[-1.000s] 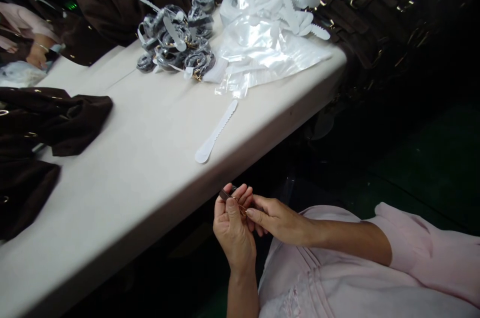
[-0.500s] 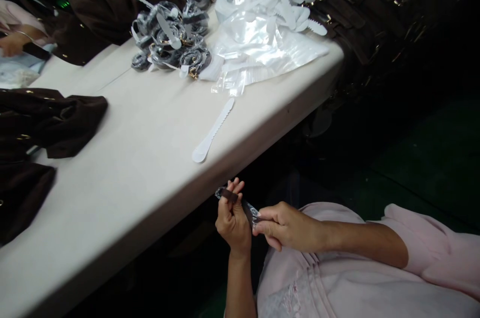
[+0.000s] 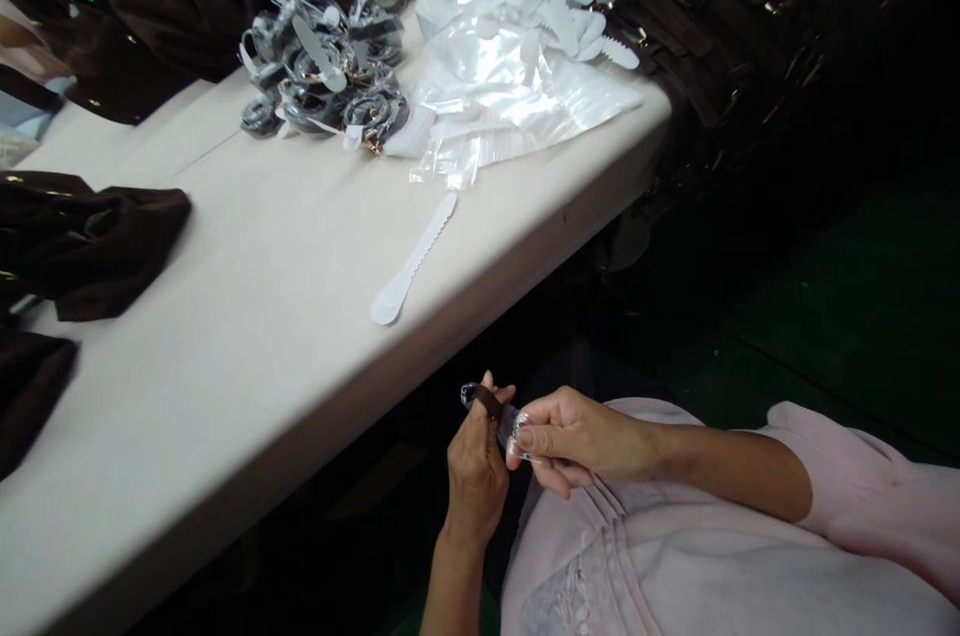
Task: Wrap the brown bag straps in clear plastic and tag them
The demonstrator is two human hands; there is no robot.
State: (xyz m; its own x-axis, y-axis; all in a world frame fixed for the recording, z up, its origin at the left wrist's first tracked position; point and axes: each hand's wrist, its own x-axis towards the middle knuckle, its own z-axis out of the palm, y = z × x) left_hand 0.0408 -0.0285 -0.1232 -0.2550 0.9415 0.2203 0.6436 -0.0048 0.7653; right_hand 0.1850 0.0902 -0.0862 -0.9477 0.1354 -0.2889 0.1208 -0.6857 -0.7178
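Below the table's near edge, over my lap, both hands work on a narrow dark brown strap (image 3: 489,402) partly wrapped in clear plastic film. My left hand (image 3: 474,471) is closed round the strap, thumb on top. My right hand (image 3: 570,438) pinches the clear film at the strap's other end, fingers curled. A single white plastic serrated strip (image 3: 414,259) lies on the white table (image 3: 247,316) just above my hands, untouched.
A heap of coiled, plastic-wrapped straps (image 3: 326,76) and a pile of clear bags with white strips (image 3: 517,46) sit at the table's far end. Dark brown bags (image 3: 82,241) lie at left, more with gold buckles (image 3: 720,6) at back right.
My right hand has gone from flat fingers to a pinch on the clear film and pulled it along the strap. Both hands drifted slightly right and down; the view shifted left.
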